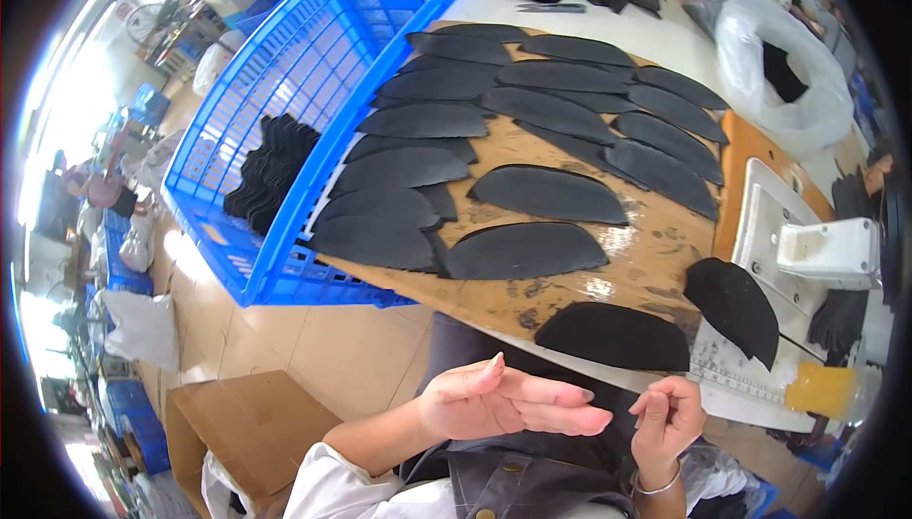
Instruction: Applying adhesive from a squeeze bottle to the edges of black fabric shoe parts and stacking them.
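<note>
Brown glossy board [655,251] on white tabletop [679,44], mostly covered w/ flat black half-moon pieces [549,194], some overlapping; blue plastic lattice crate [334,146] along L edge. Bare strip nr front; one piece at front edge, close to both hands. L hand [518,403] empty, fingers outstretched; R hand [668,419] curled, can't tell if holding anything.

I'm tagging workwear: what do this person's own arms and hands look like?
The left hand is gloveless; a white sleeve on that arm stops short of the wrist. The right hand is gloveless too, with a thin silvery bracelet at its wrist.
</note>
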Motion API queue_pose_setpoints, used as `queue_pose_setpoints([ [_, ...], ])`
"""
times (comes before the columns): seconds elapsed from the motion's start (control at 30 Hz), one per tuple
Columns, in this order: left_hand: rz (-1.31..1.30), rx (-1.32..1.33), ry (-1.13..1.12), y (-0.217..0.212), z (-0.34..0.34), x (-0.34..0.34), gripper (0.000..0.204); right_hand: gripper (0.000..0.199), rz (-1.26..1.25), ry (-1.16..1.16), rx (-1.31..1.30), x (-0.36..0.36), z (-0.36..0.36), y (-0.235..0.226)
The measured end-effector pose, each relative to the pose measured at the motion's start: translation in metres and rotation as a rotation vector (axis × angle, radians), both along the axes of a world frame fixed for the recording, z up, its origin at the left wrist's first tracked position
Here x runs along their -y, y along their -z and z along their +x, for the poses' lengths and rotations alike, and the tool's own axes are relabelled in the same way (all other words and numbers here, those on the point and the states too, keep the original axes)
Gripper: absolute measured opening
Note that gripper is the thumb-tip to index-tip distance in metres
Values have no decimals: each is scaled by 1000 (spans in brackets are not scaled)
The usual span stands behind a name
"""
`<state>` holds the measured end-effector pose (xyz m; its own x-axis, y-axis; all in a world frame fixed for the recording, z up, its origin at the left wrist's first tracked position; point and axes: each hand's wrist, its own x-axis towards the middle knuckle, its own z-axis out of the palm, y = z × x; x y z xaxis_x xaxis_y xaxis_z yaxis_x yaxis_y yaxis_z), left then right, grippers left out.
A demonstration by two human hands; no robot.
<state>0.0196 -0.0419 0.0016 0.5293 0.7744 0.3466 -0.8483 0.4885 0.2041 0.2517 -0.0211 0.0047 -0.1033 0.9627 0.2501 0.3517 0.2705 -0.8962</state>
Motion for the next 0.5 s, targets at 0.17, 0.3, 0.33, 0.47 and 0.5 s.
queue_pose_setpoints([
  [0.17,-55,-10,-98,7,16,-6,53,14,84,-58,6,7,22,-4],
  [0.3,64,-475,-238,-9,21,-11,28,24,-621,-246,-918,2,26,-29],
  [0.33,170,-707,-390,-12,24,-14,21,24,-601,-217,-917,2,28,-32],
  [0.47,616,-1126,-785,-26,51,-29,28,36,-911,-397,-1253,7,30,-48],
  [0.5,620,-1131,-787,-29,56,-30,28,39,-970,-432,-1313,8,29,-51],
])
